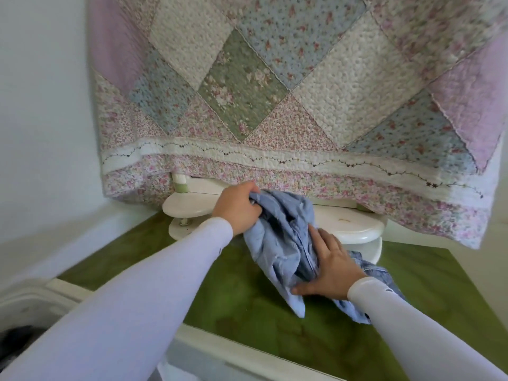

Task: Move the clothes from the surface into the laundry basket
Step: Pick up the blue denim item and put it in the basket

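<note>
Blue fabric was the main thing going on: a crumpled light blue garment (280, 243) sat bunched up on the green surface (247, 303), roughly in the middle of the view, with both hands on it. Left hand (237, 209) had its fingers curled tight around the far top edge of the cloth, so it was closed on a fistful of it. Right hand (330, 266) was more of a flat press, fingers spread and wrapped partly around the near right side of the bundle, thumb tucked under the fabric. Both arms wore long white sleeves (137, 298). A bit of darker denim-looking cloth (365, 266) poked out just right of that hand, partly hidden by the wrist, so couldn't really tell what it was.

Behind the clothes, touching the far side of the pile, there was a white wooden stand thing (354, 229) with rounded shelves. A big patchwork floral quilt (275, 92) hung down over it and filled most of the far half of the scene. Down at the near left corner you could see the white rim of the laundry basket (30, 301) with something dark inside, well apart from the blue garment.
</note>
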The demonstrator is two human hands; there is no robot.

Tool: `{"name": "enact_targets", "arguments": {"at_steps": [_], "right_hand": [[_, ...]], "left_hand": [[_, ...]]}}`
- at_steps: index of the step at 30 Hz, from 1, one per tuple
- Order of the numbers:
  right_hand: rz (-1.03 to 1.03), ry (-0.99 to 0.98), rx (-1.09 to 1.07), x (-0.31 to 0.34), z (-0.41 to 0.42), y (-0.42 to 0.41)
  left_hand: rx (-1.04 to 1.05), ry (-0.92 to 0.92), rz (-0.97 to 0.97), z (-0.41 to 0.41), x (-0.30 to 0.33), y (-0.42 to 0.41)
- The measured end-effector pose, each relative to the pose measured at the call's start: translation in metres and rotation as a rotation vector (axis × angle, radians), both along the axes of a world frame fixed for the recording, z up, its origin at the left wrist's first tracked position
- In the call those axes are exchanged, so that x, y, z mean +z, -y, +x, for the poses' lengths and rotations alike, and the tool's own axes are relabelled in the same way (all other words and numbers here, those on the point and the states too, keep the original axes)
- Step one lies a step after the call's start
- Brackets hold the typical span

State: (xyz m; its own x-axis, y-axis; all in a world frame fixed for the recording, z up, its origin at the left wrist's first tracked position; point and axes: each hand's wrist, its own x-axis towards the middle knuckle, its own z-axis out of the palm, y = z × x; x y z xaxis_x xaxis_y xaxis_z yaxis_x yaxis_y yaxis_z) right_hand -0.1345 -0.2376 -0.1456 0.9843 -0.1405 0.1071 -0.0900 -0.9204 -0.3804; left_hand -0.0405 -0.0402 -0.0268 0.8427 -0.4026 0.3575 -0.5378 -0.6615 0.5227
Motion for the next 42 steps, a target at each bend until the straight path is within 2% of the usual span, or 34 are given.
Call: {"name": "enact_targets", "arguments": {"at_steps": [5, 9, 16, 22, 25, 28, 32, 39, 42], "right_hand": [[0.272, 0.241, -0.078, 0.017, 0.009, -0.025], [0.456, 0.345, -0.071, 0.025, 0.02, -0.047], [0.544, 0.447, 0.035, 0.05, 0.039, -0.092], [0.827, 0.557, 0.165, 0.071, 0.052, -0.134], [0.891, 0.64, 0.249, 0.082, 0.052, -0.153], [0.821, 0.617, 0.301, 0.094, 0.053, -0.175], [0.665, 0.612, 0.253, 0.107, 0.059, -0.201], [0.73, 0.708, 0.066, 0.125, 0.073, -0.222], [0.803, 0.768, 0.036, 0.134, 0.07, -0.229]], "left_hand": [[0.016, -0.015, -0.26, -0.01, 0.037, -0.013], [0.023, -0.127, -0.472, -0.016, 0.05, -0.027], [0.002, -0.369, -0.81, -0.011, 0.062, -0.055], [-0.027, -0.547, -1.2, 0.002, 0.071, -0.078], [-0.013, -0.552, -1.347, 0.008, 0.081, -0.09], [0.054, -0.511, -1.436, 0.008, 0.09, -0.1], [0.076, -0.527, -1.513, 0.003, 0.092, -0.109], [-0.032, -0.701, -1.512, -0.025, 0.114, -0.121], [-0.063, -0.741, -1.449, -0.041, 0.126, -0.136]]}}
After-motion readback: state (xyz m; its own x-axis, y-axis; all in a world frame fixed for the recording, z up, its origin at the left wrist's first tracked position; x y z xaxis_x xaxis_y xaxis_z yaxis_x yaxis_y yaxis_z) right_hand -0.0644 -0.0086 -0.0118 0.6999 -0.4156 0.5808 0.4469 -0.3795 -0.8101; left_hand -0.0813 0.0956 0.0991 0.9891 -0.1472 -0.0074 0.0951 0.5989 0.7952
